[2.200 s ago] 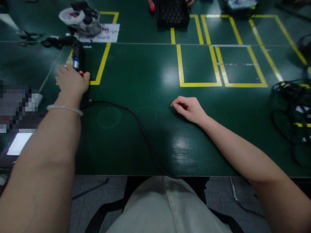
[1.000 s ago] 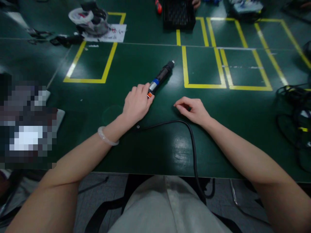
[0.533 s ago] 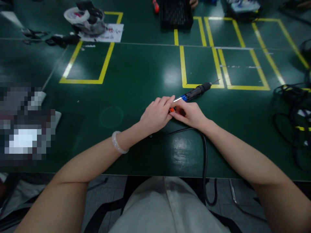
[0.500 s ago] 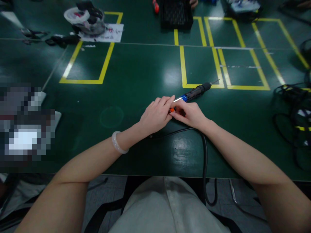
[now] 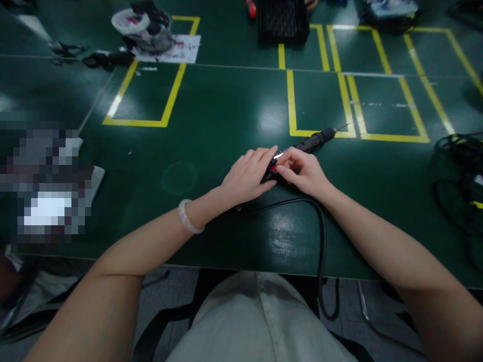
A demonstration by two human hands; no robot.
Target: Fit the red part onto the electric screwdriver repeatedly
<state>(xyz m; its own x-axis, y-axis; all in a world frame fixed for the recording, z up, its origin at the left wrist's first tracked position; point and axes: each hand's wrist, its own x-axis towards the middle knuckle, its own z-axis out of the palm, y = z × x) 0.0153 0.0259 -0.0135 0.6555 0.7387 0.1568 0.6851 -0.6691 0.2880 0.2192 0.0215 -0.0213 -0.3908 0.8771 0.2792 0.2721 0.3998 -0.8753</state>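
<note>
A black electric screwdriver (image 5: 315, 141) lies aslant on the green table, its thin bit pointing to the far right. My left hand (image 5: 249, 173) is wrapped over its rear body, with the palm down. My right hand (image 5: 305, 172) has thumb and index finger bent together in a pinch at a small red part (image 5: 273, 168) on the tool's side. Fingers cover much of the grip there, so the exact contact is unclear. From the tool's rear a black cable (image 5: 322, 231) curves past my right wrist and drops over the table's front edge.
Yellow tape outlines (image 5: 341, 103) mark the table. A black tray (image 5: 284, 25) stands at the back, with another person's hand (image 5: 311, 5) beside it. Tape rolls (image 5: 147, 30) sit on a white paper (image 5: 186, 49). Coiled black cables (image 5: 458, 166) lie at right.
My right fingers have shifted and curled, covering the tool's blue section and exposing more of its dark body near the red part. My left hand stays on the tool. The whole view has shifted slightly.
</note>
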